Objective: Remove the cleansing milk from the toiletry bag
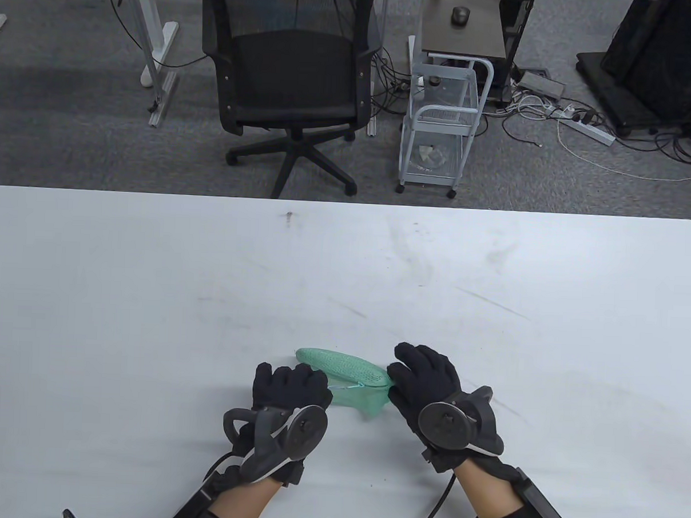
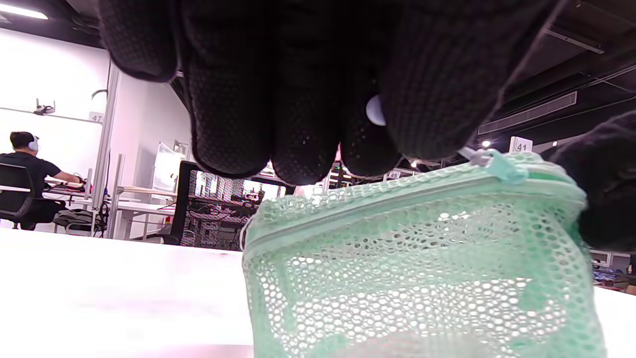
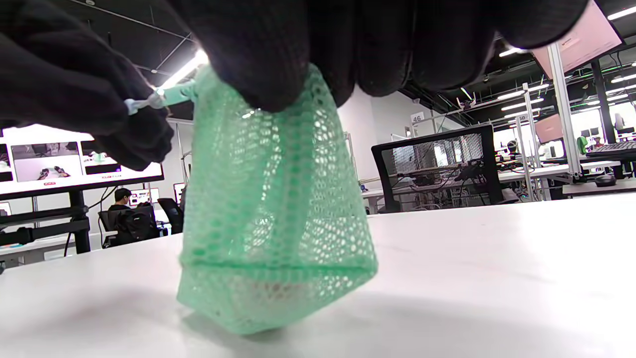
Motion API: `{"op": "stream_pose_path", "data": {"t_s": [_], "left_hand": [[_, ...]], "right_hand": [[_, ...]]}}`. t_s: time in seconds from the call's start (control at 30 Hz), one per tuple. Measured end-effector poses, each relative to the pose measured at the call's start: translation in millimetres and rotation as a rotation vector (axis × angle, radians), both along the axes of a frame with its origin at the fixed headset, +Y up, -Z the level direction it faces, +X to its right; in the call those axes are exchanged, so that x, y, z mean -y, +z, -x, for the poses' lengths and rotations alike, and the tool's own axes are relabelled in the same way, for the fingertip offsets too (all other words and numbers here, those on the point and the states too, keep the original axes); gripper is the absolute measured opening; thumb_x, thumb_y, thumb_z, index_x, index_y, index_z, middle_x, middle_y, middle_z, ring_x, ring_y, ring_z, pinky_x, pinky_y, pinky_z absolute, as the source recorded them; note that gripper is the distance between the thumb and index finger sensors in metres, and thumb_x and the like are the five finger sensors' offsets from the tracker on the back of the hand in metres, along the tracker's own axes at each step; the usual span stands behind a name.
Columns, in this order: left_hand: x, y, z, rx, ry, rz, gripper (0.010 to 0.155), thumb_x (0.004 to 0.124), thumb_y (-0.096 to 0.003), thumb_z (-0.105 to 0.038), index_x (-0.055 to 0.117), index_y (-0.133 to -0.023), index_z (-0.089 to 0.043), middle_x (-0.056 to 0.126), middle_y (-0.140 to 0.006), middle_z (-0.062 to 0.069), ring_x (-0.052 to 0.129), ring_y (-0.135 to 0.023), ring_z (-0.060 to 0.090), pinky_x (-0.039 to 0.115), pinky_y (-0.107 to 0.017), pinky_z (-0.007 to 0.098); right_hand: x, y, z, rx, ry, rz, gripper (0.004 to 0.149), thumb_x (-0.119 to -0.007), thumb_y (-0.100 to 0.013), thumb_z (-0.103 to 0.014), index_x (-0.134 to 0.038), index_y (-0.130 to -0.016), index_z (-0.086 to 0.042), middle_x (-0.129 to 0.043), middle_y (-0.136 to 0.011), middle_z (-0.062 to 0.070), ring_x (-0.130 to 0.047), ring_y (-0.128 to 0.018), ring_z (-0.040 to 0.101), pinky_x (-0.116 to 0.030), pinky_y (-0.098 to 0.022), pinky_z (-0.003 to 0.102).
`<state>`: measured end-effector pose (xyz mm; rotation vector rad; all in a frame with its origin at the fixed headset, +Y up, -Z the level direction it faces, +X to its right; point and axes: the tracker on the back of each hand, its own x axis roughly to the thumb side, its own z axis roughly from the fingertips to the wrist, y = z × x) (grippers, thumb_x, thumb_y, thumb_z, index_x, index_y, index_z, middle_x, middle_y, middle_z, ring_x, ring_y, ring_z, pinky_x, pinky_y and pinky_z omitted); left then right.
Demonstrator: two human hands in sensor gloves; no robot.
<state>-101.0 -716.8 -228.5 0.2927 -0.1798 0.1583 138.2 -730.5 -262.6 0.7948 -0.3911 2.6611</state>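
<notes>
A mint-green mesh toiletry bag stands on the white table near the front edge, between my hands. My left hand pinches the bag's zipper pull, which also shows in the right wrist view. My right hand grips the right end of the bag from above. The zipper looks closed along the length I can see. Something pale shows dimly through the mesh at the bottom; I cannot tell what it is.
Beyond the table's far edge stand a black office chair and a white wire cart, with cables on the floor. The table top is scuffed.
</notes>
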Motion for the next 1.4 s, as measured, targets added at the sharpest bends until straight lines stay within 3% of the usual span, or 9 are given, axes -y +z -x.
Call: {"op": "stream_pose_path", "data": {"t_s": [0.53, 0.7, 1.03, 1.4], "left_hand": [[1.1, -0.5, -7.7, 0.068, 0.02, 0.058, 0.041, 0.096, -0.0449, -0.042, 0.098, -0.081, -0.024, 0.103, -0.089, 0.006, 0.104, -0.076, 0.039, 0.066, -0.07, 0.065], [1.2, 0.5, -10.6, 0.079, 0.017, 0.058, 0.041, 0.095, -0.045, -0.042, 0.098, -0.081, -0.024, 0.103, -0.089, 0.006, 0.104, -0.077, 0.039, 0.066, -0.07, 0.065], [1.2, 0.1, -12.1, 0.093, 0.007, 0.091, 0.041, 0.095, -0.0452, -0.041, 0.098, -0.081, -0.023, 0.103, -0.09, 0.007, 0.103, -0.077, 0.04, 0.065, -0.07, 0.066], [-1.8, -1.2, -6.7, 0.063, 0.015, 0.074, 0.04, 0.095, -0.0454, -0.041, 0.099, -0.081, -0.022, 0.103, -0.089, 0.007, 0.103, -0.077, 0.04, 0.065, -0.07, 0.066]], "right_hand": [[8.8, -5.7, 6.3, -0.002, -0.041, 0.089, 0.049, -0.086, -0.053, -0.029, -0.083, -0.093, -0.001, -0.071, -0.109, 0.03, -0.073, -0.088, 0.065, -0.06, -0.062, 0.074], [8.2, -5.9, 6.3, -0.032, -0.045, 0.122, 0.056, -0.086, -0.053, -0.033, -0.078, -0.098, -0.001, -0.067, -0.111, 0.03, -0.07, -0.089, 0.066, -0.059, -0.063, 0.075], [9.3, -7.4, 5.9, -0.015, -0.088, 0.126, 0.04, -0.084, -0.054, -0.027, -0.088, -0.089, -0.006, -0.072, -0.11, 0.028, -0.072, -0.089, 0.066, -0.059, -0.063, 0.075], [7.7, -9.5, -1.5, 0.006, -0.07, 0.103, 0.038, -0.086, -0.053, -0.025, -0.091, -0.087, -0.01, -0.072, -0.11, 0.028, -0.071, -0.09, 0.066, -0.057, -0.063, 0.076]]}}
